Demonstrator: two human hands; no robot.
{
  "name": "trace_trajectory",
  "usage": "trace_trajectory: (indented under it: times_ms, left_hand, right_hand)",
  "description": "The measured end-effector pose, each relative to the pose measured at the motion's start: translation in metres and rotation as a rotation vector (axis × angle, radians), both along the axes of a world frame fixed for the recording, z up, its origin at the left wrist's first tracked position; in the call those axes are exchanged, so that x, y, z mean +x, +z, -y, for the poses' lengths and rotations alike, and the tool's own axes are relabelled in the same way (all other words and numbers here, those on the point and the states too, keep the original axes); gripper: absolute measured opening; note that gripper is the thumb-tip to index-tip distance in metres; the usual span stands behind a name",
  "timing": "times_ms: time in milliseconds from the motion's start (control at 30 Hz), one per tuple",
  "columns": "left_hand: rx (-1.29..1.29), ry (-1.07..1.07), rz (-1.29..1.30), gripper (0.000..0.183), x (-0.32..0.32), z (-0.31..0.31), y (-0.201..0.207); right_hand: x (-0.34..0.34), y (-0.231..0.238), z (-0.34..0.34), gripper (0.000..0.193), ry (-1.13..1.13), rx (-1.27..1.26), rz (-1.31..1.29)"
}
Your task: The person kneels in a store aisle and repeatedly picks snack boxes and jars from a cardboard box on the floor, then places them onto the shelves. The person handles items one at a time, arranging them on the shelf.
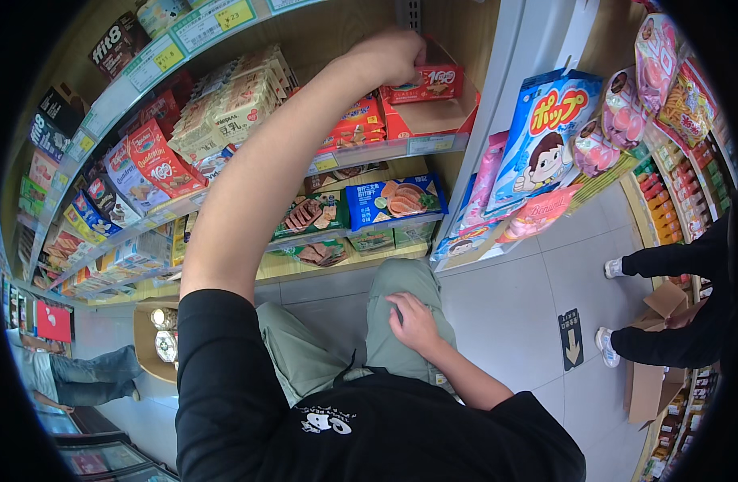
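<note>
At the top centre of the frame, the left hand (391, 56) reaches to a red packet (437, 83) above an open red carton (417, 122) on the shelf (393, 147); whether its fingers grip the packet cannot be told. Near the centre, the right hand (415, 323), loosely spread, rests on the green trousers (394, 281).
</note>
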State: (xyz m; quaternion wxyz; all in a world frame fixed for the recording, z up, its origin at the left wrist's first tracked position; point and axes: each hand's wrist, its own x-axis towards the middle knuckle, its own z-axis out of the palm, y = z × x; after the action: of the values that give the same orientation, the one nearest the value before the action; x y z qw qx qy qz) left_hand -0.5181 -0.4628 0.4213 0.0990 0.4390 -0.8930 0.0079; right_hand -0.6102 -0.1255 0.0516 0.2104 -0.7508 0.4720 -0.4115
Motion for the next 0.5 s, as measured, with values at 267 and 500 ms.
trace_trajectory:
  times_ms: [267,500]
  left_hand:
    - [-0.034,-0.052,-0.014,0.038,0.005,-0.002,-0.008]
    - [0.032,-0.075,-0.079,0.055,0.013,0.003,-0.009]
  right_hand:
    - [0.001,0.001,0.0,0.03,0.01,0.005,0.01]
    - [0.0,0.001,0.0,0.03,0.011,0.012,0.004]
